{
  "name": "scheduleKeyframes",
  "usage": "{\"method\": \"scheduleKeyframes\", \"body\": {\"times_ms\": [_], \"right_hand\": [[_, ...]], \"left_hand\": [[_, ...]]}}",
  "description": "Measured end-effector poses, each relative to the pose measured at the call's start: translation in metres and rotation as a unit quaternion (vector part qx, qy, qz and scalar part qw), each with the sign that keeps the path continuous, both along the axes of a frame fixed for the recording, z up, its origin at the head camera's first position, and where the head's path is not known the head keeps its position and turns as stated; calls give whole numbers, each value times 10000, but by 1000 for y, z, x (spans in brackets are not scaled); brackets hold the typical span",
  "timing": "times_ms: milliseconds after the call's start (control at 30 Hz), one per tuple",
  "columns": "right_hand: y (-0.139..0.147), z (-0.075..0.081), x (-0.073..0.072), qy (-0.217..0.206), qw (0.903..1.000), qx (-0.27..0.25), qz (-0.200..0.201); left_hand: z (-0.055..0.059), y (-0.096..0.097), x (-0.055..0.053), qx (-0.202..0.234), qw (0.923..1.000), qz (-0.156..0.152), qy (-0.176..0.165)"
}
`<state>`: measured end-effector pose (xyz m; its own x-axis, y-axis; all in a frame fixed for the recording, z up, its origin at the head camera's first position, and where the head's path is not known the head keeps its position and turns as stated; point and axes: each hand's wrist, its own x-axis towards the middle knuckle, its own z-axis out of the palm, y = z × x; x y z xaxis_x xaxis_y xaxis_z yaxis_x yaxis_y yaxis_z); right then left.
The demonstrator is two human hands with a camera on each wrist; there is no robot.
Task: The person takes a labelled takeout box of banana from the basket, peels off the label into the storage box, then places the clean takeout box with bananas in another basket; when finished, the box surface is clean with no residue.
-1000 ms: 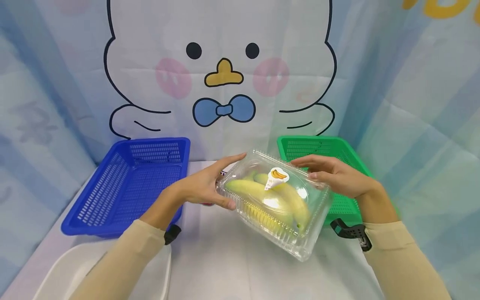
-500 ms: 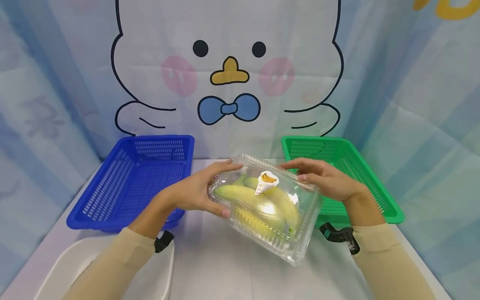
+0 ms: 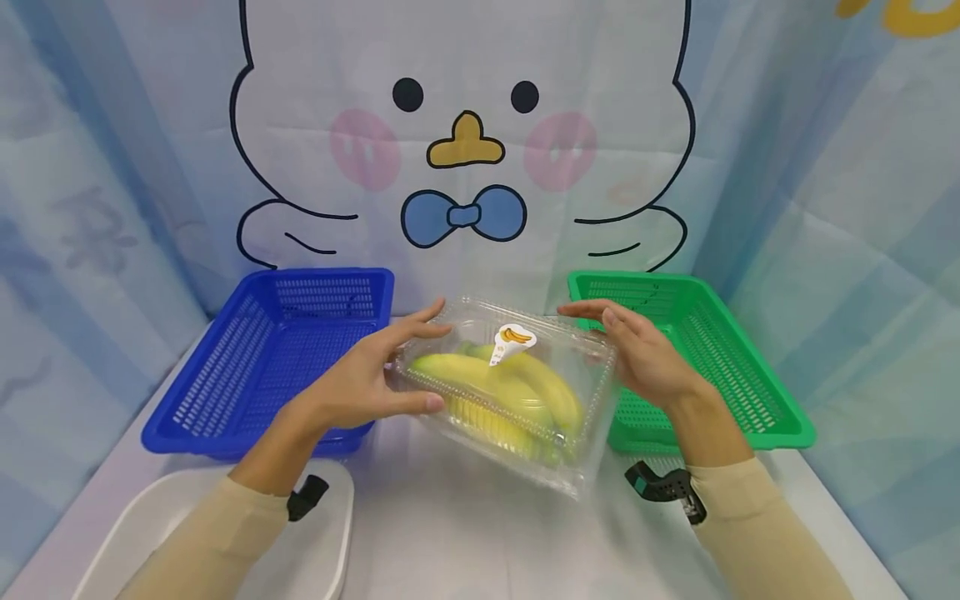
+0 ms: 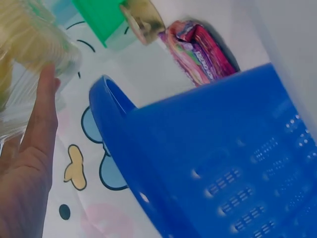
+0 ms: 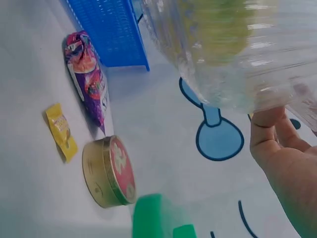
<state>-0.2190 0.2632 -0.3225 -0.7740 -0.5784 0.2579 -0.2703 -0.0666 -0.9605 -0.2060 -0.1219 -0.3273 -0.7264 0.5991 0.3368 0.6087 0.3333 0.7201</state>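
A clear plastic clamshell box [image 3: 487,421] with yellow-green bananas [image 3: 517,385] inside is held up in the air, tilted down toward its right end. A white banana sticker [image 3: 515,337] marks its lid. My left hand [image 3: 363,379] grips the left end, thumb in front and fingers along the upper edge. On the right end, my right hand [image 3: 652,354] holds the upper corner; part of its fingers is hidden behind the box. The left wrist view has the left hand [image 4: 34,158] against the plastic, and in the right wrist view the right fingertips [image 5: 270,118] touch the box.
A blue basket [image 3: 258,446] stands left and a green basket [image 3: 783,417] right. A white tub [image 3: 341,542] sits front left under the left forearm. Behind the box are a purple snack packet [image 5: 89,82], a yellow sachet [image 5: 62,131] and a round tin [image 5: 109,171].
The box has moved left and tipped its lid more upright, both hands going with it. The right thumb has lifted up from the lid's surface toward the upper corner.
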Motion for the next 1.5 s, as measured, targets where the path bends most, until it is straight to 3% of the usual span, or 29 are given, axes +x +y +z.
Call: {"method": "scheduleKeyframes", "body": {"times_ms": [233, 467, 633, 967, 1167, 1400, 1500], "right_hand": [[-5, -7, 13, 499, 9987, 107, -79], [-15, -12, 34, 863, 9896, 677, -935], [-23, -17, 48, 906, 9833, 1110, -1120], [-30, -39, 68, 903, 9810, 1441, -938], [-36, -48, 77, 739, 9843, 1346, -873], [-35, -56, 82, 720, 9881, 1259, -504], [-33, -60, 84, 751, 9875, 1269, -553]], "left_hand": [[-4, -13, -2, 242, 9993, 151, 249], [-10, -17, 2, 517, 9974, 449, 243], [-11, -17, 9, 499, 9957, 763, 189], [-17, -15, 24, -31, 9895, 1416, 302], [-22, -18, 29, -144, 9871, 1561, 337], [-25, -14, 33, -225, 9858, 1632, 314], [-26, -10, 37, -362, 9856, 1629, 280]]}}
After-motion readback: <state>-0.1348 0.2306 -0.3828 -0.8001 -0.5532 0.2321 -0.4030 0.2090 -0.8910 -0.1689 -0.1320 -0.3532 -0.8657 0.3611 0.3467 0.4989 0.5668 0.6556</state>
